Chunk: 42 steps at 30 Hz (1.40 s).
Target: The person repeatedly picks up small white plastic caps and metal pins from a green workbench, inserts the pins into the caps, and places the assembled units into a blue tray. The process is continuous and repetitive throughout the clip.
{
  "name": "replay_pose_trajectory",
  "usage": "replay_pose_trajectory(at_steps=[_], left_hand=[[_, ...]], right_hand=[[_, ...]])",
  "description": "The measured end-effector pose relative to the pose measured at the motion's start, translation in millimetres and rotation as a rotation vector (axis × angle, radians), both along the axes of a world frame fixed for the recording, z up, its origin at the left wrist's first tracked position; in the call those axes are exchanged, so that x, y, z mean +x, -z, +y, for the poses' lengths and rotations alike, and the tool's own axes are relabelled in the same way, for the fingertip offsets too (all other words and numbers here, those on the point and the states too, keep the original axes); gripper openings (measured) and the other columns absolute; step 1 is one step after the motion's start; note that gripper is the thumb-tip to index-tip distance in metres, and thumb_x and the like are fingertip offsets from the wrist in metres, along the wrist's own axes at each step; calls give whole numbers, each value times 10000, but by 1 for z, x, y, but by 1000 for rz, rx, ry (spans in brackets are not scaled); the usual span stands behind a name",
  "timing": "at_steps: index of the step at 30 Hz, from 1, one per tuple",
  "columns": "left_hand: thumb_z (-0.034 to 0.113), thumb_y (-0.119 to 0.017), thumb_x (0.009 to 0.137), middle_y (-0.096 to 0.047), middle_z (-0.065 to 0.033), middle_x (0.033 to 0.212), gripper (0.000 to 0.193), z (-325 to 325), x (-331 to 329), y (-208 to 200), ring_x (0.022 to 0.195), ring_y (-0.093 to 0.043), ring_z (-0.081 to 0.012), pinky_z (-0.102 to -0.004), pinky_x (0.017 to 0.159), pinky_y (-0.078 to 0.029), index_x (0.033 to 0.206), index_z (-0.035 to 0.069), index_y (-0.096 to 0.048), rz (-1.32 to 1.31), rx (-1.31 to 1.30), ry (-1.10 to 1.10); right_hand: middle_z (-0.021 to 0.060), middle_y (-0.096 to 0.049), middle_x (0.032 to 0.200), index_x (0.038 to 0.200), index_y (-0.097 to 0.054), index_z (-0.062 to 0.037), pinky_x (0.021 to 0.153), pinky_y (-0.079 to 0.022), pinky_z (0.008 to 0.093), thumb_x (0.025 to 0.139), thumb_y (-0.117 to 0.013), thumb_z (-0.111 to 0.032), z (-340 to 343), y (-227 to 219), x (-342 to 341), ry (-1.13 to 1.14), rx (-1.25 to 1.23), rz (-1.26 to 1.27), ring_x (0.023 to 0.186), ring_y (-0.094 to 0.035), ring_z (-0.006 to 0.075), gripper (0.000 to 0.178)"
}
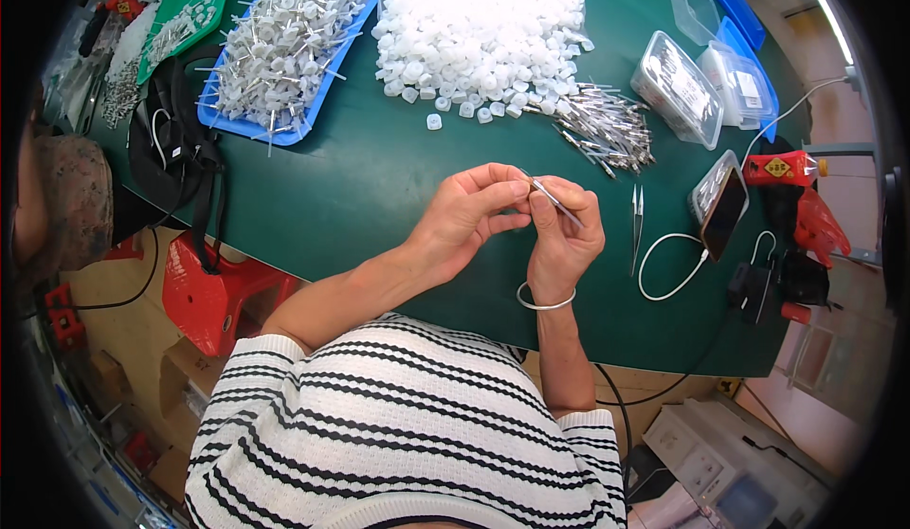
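A rod (571, 214) is up over the desk (360, 197), pinched in the fingertips of both the left hand (460, 218) and right hand (561, 249). Tweezers (636, 228) lie to the right; beyond are loose rods (609, 133) and a heap of white caps (479, 27).

1. Smartphone (725, 211), right of grip, screen tilted, white charging cable (646, 268) looping nearer the grip.
2. Drink bottle (782, 169), red label, farther right of grip.
3. Red plastic bag (821, 226), just below bottle.
4. Black power adapter (751, 290), right of and below grip.
5. Black strapped bag (169, 140), well left of grip, at table edge.
6. Red plastic stool (201, 292), left of and below grip.
7. Co-worker's patterned garment (76, 188), far left of grip.
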<state>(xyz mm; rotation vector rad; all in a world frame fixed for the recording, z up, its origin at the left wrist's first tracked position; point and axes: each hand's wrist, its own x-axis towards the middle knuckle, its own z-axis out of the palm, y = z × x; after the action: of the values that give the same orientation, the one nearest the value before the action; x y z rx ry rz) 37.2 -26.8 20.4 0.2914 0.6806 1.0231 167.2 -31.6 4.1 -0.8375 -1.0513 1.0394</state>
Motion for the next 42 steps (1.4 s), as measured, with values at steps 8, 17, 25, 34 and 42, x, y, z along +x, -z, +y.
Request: replay_pose_trajectory(at_steps=[8,17,25,34,42], left_hand=[[111,-609,883,-633,-19,914,94,-3,5,0,830,-598,-83,-265,786,-521,953,53,-632,48,71,-76],[97,-609,882,-637,-19,913,69,-3,9,4,811,-602,-85,-264,789,-524,937,62,-634,15,65,-109],[95,-613,877,-631,-20,935,54,-4,8,5,813,-601,-88,-263,793,-525,924,72,-626,3,55,-111],[110,-611,883,-607,-36,920,122,16,-25,-1,797,-592,-93,-249,732,-530,958,16,-628,345,265,55],[89,-639,859,-589,-20,884,91,39,-43,-13,709,-541,-72,-212,617,-454,846,0,-631,747,668,318]], right_hand=[[140,-633,987,950,-587,26,732,-538,248,837,-633,42,2,0,1,-32,-34,67,825,-631,151,123],[126,-647,990,961,-586,-6,804,-503,270,857,-614,20,1,-2,3,-91,-141,205,886,-624,158,111],[132,-650,975,926,-587,15,785,-517,256,841,-633,34,2,0,3,-71,-139,222,874,-629,153,98],[108,-631,953,935,-588,37,665,-468,187,829,-634,67,3,-7,10,-87,-84,-16,783,-573,85,119],[98,-626,952,927,-599,40,657,-468,181,823,-638,73,4,-6,12,-166,-81,-62,777,-569,79,115]])
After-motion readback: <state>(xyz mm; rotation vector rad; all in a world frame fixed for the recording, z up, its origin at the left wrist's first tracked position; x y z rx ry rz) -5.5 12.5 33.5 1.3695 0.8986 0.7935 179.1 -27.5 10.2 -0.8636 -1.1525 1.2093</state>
